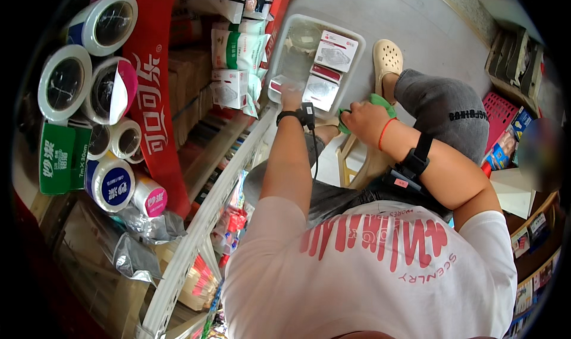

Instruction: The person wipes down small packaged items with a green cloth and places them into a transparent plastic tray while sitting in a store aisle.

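My left hand (291, 99) reaches over the near left corner of a translucent plastic bin (362, 49). Its fingers close around the end of a small white carton (275, 86) with a dark red panel; the fingertips are partly hidden. Two more white cartons, an upper one (336, 51) and a lower one (321, 91), stand in the bin's right side, printed with pictures of a clear container. Beyond my left hand, a round clear plastic container (307, 35) lies in the bin. My right hand (366, 121) grips a crumpled green cloth (382, 105) just outside the bin's near right corner.
A shelf at left holds rolls of film (64, 82) behind a red shelf strip (154, 93). White-and-green packets (238, 49) and another carton (229, 89) stand left of the bin. A beige stool (363, 160) is beneath me. A pink basket (499, 116) sits at right.
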